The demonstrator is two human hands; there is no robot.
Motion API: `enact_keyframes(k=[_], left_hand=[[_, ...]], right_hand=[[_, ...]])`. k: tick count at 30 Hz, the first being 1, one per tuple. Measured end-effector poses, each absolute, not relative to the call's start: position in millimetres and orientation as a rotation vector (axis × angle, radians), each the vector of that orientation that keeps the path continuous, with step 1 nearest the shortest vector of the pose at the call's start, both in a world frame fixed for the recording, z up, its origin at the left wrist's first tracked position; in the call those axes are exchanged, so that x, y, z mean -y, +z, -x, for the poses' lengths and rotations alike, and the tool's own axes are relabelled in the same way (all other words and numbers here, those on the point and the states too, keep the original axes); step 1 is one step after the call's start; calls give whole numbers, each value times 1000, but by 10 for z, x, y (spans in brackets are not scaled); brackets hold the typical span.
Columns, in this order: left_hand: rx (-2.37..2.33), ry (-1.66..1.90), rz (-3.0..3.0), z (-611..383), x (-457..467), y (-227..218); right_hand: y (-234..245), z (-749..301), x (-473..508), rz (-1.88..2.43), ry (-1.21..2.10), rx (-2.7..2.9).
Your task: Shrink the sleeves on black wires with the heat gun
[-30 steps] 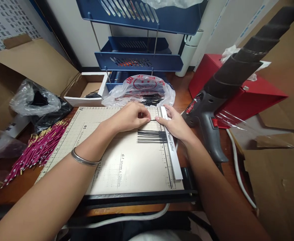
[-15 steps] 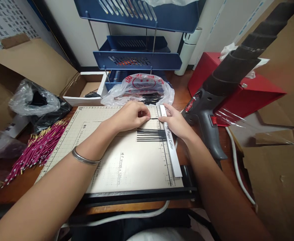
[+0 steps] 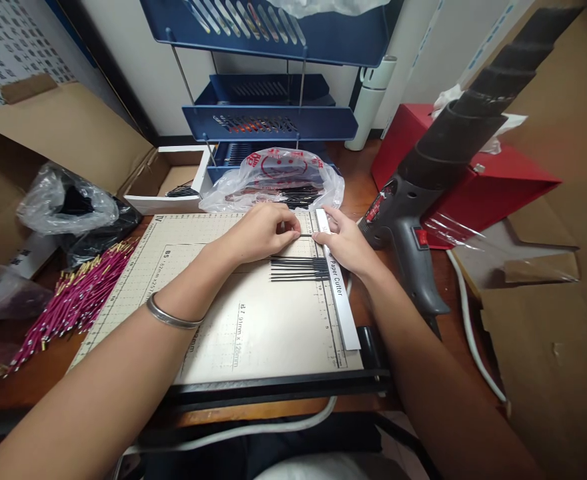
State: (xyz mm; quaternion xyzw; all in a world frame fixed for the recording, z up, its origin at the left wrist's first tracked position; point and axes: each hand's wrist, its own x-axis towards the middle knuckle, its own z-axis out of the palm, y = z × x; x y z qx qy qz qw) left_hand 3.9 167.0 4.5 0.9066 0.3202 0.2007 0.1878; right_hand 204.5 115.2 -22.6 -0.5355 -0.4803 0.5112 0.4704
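A short thin black cord [image 3: 307,235] spans the gap between my two hands, above the far part of the paper cutter's cream board [image 3: 213,333]. My left hand [image 3: 272,230] pinches its left end between thumb and fingertips. My right hand [image 3: 342,239] has its thumb on the cord's right end, and its fingers curl over the top of the white paper cutter strip [image 3: 341,300]. Just below my hands, several similar black cords [image 3: 298,269] lie side by side, their right ends against or under the strip.
A bundle of magenta cords [image 3: 73,300] lies left. Behind the board stand a clear plastic bag [image 3: 273,170] of black pieces, a white box [image 3: 166,203] and a blue rack [image 3: 268,123]. A grey heat gun [image 3: 413,233] and red box [image 3: 513,177] flank the right.
The whole view has shifted slightly. Both hands keep nearly the same place and hold on the cord, with my right thumb a little further left along it.
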Motion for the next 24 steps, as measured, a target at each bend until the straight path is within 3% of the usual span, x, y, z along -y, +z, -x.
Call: enact_keyframes(k=[9, 24], left_hand=[[-751, 687, -2573, 14, -1597, 152], [-689, 404, -2563, -22, -1549, 154]], right_hand=[[-264, -2101, -1191, 1297, 1282, 1158], [-242, -2095, -1167, 1257, 1299, 1193]])
